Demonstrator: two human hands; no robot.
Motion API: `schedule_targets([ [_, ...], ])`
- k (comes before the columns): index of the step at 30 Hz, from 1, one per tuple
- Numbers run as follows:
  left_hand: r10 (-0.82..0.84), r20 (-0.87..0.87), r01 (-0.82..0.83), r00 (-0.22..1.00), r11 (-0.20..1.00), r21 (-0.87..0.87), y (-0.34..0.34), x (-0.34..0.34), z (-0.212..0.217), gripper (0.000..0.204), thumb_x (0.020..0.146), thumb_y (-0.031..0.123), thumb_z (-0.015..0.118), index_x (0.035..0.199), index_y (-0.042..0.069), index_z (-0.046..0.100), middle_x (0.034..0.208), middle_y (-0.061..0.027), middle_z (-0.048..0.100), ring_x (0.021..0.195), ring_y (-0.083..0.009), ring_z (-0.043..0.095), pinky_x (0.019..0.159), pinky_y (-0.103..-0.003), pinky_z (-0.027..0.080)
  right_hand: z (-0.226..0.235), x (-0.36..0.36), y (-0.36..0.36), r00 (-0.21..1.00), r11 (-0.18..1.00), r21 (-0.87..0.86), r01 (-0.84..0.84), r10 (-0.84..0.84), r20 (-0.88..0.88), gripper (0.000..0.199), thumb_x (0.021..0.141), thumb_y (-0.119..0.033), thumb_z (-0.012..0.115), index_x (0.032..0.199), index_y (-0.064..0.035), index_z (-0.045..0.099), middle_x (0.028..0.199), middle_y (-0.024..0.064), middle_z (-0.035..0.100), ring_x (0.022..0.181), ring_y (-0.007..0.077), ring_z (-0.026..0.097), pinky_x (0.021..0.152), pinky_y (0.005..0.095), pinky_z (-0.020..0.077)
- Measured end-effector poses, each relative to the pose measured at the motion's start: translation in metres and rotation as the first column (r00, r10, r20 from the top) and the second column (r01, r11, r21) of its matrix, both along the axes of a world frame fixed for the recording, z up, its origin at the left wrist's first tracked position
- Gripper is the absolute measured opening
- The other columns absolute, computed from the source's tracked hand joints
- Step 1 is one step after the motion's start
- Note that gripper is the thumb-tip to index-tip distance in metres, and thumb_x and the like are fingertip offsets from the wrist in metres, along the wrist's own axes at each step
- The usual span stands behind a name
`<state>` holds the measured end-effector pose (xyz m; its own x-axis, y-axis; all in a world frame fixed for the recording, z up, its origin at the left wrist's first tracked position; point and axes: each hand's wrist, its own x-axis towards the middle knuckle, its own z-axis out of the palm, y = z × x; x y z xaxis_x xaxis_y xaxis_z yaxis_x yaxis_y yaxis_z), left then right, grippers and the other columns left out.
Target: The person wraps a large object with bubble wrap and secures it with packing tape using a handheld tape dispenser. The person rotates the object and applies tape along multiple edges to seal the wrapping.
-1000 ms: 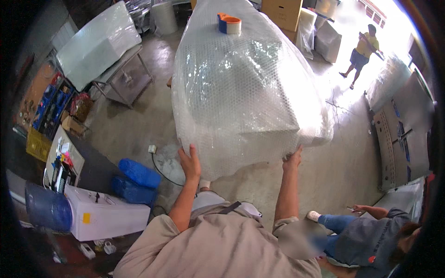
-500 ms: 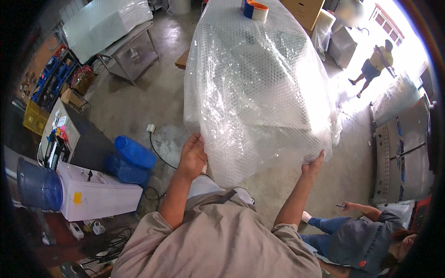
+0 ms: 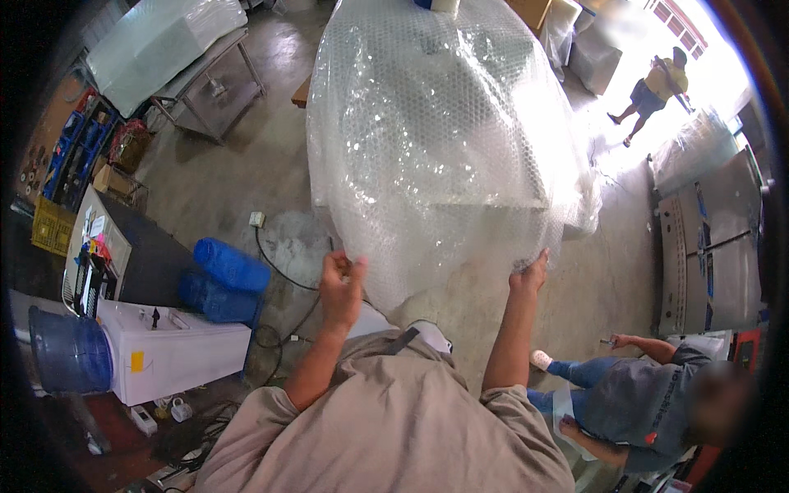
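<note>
Far left on the floor, white water dispenser (image 3: 168,353) beside blue bottle (image 3: 70,352). Centre, left hand (image 3: 341,283) pinching bubble wrap (image 3: 444,148) draped over tall bulky object; right hand (image 3: 530,275) gripping its lower edge. Lower right, crouching person (image 3: 641,398).

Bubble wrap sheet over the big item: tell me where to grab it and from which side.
Grip the bubble wrap along its loose lower edge, from the near side, hands wide apart. That hem hangs free below the bulky covered item, while higher up it lies tight. The left hand and right hand already pinch there.
</note>
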<state>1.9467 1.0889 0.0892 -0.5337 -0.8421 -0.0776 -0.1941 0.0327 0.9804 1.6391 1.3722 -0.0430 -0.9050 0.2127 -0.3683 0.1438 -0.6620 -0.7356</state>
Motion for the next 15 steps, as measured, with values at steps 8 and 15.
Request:
schedule_targets([
  [8, 0.157, 0.051, -0.131, 0.986, 0.934, -0.333, -0.003, 0.021, -0.014, 0.033, 0.109, 0.028, 0.050, 0.108, -0.004, 0.062, 0.078, -0.0107, 0.062, 0.069, -0.0207, 0.058, 0.065, -0.037, 0.047, 0.038, 0.019, 0.014, 0.978, 0.960, 0.189, 0.207, -0.207, -0.020, 0.051, 0.102, -0.034, 0.063, 0.134, 0.0038, 0.049, 0.130, 0.0206, 0.061, 0.107, 0.0354, 0.066, 0.085, 0.0516, 0.0595],
  [15, 0.247, -0.095, -0.263, 0.964, 0.855, -0.448, -0.040, -0.014, -0.045, 0.036, 0.108, 0.028, 0.049, 0.130, -0.001, 0.051, 0.100, -0.0147, 0.061, 0.095, -0.0286, 0.061, 0.081, -0.040, 0.050, 0.012, 0.030, -0.016, 0.995, 0.970, 0.221, 0.100, -0.099, -0.013, 0.038, 0.104, -0.024, 0.060, 0.132, -0.0045, 0.043, 0.129, 0.0139, 0.057, 0.112, 0.0294, 0.060, 0.091, 0.0477, 0.0535],
])
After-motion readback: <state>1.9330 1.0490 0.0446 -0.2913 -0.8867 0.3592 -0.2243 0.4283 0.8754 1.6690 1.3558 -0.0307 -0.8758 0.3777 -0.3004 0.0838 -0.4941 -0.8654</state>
